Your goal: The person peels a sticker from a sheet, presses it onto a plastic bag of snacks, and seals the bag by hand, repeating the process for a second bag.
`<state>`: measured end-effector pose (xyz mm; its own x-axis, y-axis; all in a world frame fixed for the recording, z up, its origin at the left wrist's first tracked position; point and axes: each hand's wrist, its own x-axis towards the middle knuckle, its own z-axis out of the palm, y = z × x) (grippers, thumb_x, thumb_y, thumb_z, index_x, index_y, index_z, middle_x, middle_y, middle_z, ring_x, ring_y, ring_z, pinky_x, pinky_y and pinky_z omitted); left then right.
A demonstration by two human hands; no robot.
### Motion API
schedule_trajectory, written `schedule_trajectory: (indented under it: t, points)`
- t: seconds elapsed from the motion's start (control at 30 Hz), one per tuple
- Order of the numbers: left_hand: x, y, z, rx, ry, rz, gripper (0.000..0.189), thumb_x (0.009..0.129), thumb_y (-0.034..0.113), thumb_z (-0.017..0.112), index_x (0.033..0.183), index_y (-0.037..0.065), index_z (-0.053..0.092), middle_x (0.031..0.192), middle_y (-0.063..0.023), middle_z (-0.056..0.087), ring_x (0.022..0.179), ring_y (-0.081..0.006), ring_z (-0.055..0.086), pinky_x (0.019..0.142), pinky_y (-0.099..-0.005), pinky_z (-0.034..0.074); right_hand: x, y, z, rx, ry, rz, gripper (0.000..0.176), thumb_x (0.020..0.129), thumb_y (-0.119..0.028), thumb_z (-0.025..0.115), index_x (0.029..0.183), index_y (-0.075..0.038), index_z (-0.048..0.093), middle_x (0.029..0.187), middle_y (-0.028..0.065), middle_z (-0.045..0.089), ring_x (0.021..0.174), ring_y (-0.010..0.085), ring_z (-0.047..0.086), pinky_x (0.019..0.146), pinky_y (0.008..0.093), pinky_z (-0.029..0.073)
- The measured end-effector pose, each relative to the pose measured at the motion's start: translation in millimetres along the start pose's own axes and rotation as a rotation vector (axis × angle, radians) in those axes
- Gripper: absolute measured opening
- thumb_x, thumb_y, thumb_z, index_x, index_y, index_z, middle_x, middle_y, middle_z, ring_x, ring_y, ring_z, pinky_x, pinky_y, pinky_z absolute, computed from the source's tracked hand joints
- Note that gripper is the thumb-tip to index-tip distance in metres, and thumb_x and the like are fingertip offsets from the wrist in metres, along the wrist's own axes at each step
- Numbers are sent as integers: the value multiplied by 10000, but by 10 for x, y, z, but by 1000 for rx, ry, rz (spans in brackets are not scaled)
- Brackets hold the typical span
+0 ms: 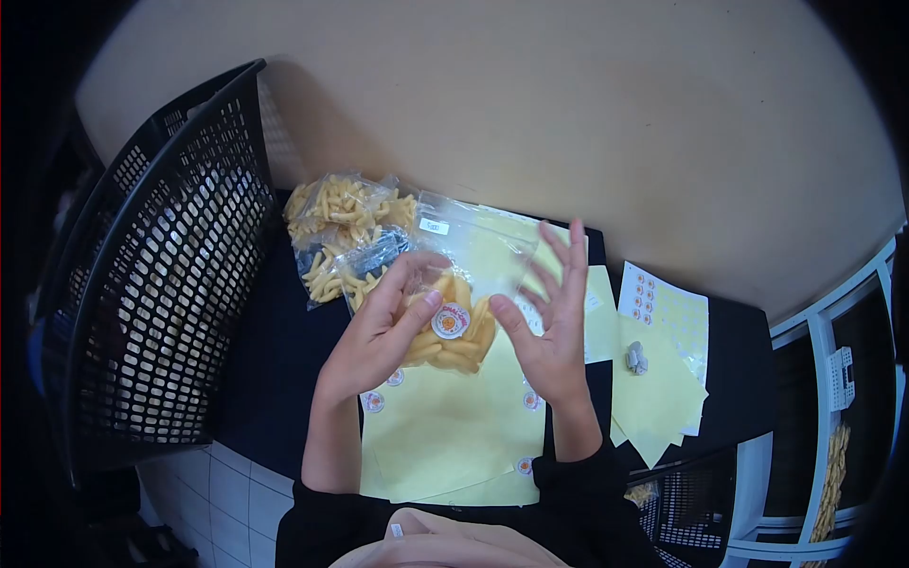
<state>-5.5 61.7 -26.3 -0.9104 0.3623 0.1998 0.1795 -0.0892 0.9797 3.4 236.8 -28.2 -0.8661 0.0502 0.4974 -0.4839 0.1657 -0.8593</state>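
A clear plastic bag of pale yellow snack sticks is held over the yellow sheets by my left hand, thumb on its front and fingers behind. A round logo sticker sits on the bag's front, right beside my left thumb. Toward the upper end of the clear plastic is a small white label. My right hand is open at the bag's right side, fingers spread upward and thumb tip close to the sticks.
Several filled snack bags lie behind my left hand. A tall black perforated basket stands at left. Yellow sheets with loose round stickers cover the black table. Rightward are a sticker sheet, crumpled paper and a pale-framed rack.
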Motion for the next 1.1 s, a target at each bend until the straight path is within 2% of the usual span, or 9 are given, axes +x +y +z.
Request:
schedule_trajectory:
  t: [0.13, 0.37, 0.53, 0.63, 0.77, 0.87, 0.97, 1.0, 1.1]
  points:
    - [1, 51, 48, -112, -22, -29, 344, 866, 97, 481, 1171, -14, 367, 1114, -137, 442, 1037, -147, 443, 842, -262, 411, -34, -80, 84, 169, -138, 104, 937, 711, -58, 664, 1375, -103, 4, 1149, 183, 450, 917, 252, 584, 670, 269, 517]
    - [-33, 131, 94, -47, -109, 33, 627, 757, -26, 510, 1297, 13, 193, 1181, -164, 400, 1118, -186, 406, 881, -277, 392, -49, -114, 72, 116, -109, 63, 933, 697, -27, 658, 1377, -105, 23, 1029, 147, 518, 910, 204, 580, 663, 250, 520]
    - [-116, 154, -11, -2, -192, 151, 700, 751, -32, 498, 1342, 51, 132, 1230, -175, 377, 1135, -219, 403, 925, -302, 367, -55, -146, -9, -26, -74, -153, 687, 682, 33, 645, 1289, -86, 347, 1023, 101, 526, 919, 181, 565, 608, 222, 532]
    - [-131, 201, -174, -62, 40, 235, 685, 779, -33, 512, 1346, 43, 136, 1227, -185, 425, 1120, -219, 443, 890, -302, 400, -105, -273, -349, -47, 293, -236, 523, 698, 57, 632, 1178, -19, 439, 1158, 118, 466, 952, 180, 547, 691, 244, 530]
    - [-150, 73, -786, 295, 454, 115, 551, 760, -11, 588, 1252, -36, 342, 813, -106, 650, 804, -118, 602, 763, -231, 458, -343, -208, -1351, -341, 546, -376, 490, 729, 97, 583, 1188, 36, 423, 1170, 145, 456, 1078, 201, 462, 904, 325, 411]
    - [-136, -166, -1105, 476, 570, -25, 530, 701, 43, 682, 1169, -41, 449, 742, -86, 652, 680, -78, 597, 642, -199, 464, -887, -140, -2128, -432, 765, -172, 450, 777, 58, 566, 1203, 9, 426, 1180, 138, 455, 1028, 213, 496, 843, 307, 458]
    - [-92, -442, -1219, 597, 553, -171, 484, 637, 37, 714, 1064, -64, 509, 675, -78, 643, 612, -71, 580, 577, -206, 451, -1763, -29, -2766, -1082, 1142, 83, 401, 789, -114, 625, 1147, 9, 491, 1160, 145, 511, 1015, 222, 524, 820, 328, 474]
    - [-80, -574, -1270, 628, 553, -201, 458, 647, 154, 742, 989, -60, 525, 695, -106, 636, 600, -93, 580, 579, -211, 451, -2239, 186, -3082, -1324, 1235, 23, 421, 773, -175, 649, 1132, -3, 511, 1141, 138, 528, 995, 241, 543, 823, 345, 471]
    - [-50, -833, -1327, 895, 562, -455, 517, 680, 341, 716, 946, -59, 523, 721, -120, 619, 574, -122, 575, 588, -224, 461, -3567, 737, -3309, -1530, 1610, 408, 470, 677, -313, 714, 1057, -66, 587, 1018, 111, 606, 920, 259, 586, 804, 333, 454]
